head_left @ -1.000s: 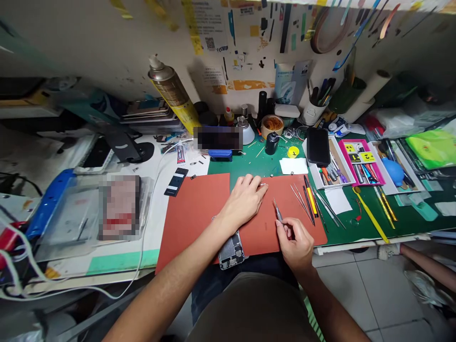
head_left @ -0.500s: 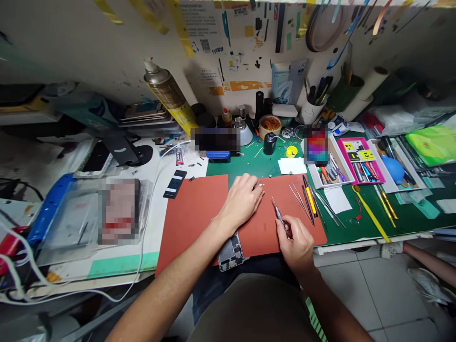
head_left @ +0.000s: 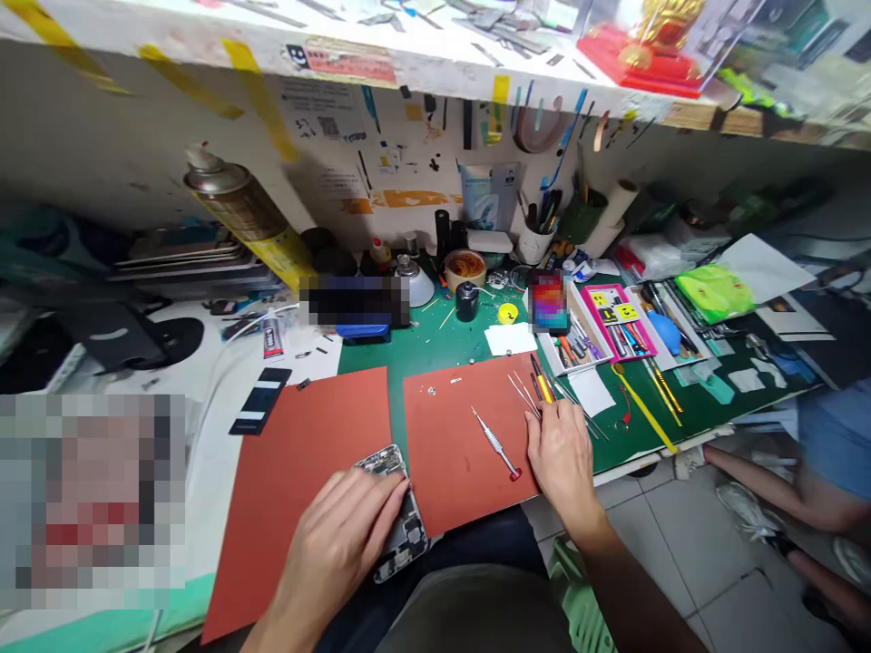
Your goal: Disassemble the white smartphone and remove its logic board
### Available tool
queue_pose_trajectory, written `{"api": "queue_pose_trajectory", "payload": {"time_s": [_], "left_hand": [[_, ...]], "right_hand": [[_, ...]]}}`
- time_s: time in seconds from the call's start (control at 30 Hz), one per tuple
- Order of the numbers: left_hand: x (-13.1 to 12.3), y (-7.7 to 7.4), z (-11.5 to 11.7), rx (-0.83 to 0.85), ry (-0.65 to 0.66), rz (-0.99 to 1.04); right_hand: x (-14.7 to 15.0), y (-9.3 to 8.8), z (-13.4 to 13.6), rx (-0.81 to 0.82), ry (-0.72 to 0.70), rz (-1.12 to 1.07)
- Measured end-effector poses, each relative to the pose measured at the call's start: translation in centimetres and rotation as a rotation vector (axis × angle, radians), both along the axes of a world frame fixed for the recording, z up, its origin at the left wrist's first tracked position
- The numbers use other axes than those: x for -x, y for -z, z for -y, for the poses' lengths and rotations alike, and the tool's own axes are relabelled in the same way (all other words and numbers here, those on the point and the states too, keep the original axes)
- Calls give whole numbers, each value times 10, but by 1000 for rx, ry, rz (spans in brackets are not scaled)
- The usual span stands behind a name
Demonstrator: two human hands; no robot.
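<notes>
My left hand [head_left: 340, 535] lies over an opened phone body [head_left: 401, 521] at the near edge of the bench, fingers curled onto it. My right hand [head_left: 562, 449] rests at the right edge of a red mat [head_left: 463, 444], fingertips on a row of thin tweezers and tools [head_left: 537, 390]. A small screwdriver with a red cap [head_left: 496, 444] lies loose on that mat, just left of my right hand. Tiny screws [head_left: 431, 391] sit near the mat's far left corner. A second red mat [head_left: 299, 472] lies to the left.
A green cutting mat [head_left: 442, 340] holds a dark bottle [head_left: 466, 300], a yellow disc [head_left: 506, 313] and white paper [head_left: 510, 338]. Trays of tools [head_left: 616, 322] stand at the right. A spray can [head_left: 245, 218] leans at the back left. Another person's legs [head_left: 782, 490] are at the right.
The view swung up and left. My left hand drew back from the mat to the phone body. My right hand let go of the screwdriver, now lying on the mat, and moved to the tweezers.
</notes>
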State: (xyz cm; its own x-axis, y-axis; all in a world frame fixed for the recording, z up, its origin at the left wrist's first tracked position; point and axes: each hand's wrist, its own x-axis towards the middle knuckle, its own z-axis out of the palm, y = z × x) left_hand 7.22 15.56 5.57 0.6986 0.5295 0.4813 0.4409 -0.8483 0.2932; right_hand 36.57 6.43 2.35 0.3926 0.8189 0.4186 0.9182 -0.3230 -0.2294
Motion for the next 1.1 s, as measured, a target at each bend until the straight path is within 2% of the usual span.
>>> {"api": "queue_pose_trajectory", "payload": {"time_s": [0.13, 0.27, 0.4, 0.5, 0.57, 0.73, 0.93, 1.1], "left_hand": [[30, 11, 12, 3, -12, 72], [59, 25, 20, 8, -83, 110], [74, 36, 25, 4, -198, 106], [73, 41, 25, 9, -242, 150], [70, 42, 24, 12, -247, 166], [67, 44, 23, 24, -241, 150], [67, 43, 23, 37, -226, 93], [67, 45, 22, -73, -227, 121]], "right_hand": [[1, 5, -3, 0, 8, 60], [3, 3, 0, 2, 27, 5], [-2, -18, 6, -37, -41, -152], [-5, -38, 3, -139, -102, -297], [-5, -45, -5, -193, -97, -357], [-6, -30, -32, -214, -102, -434], [6, -22, -36, -245, -177, -638], [17, -7, -49, -222, -201, -752]]}}
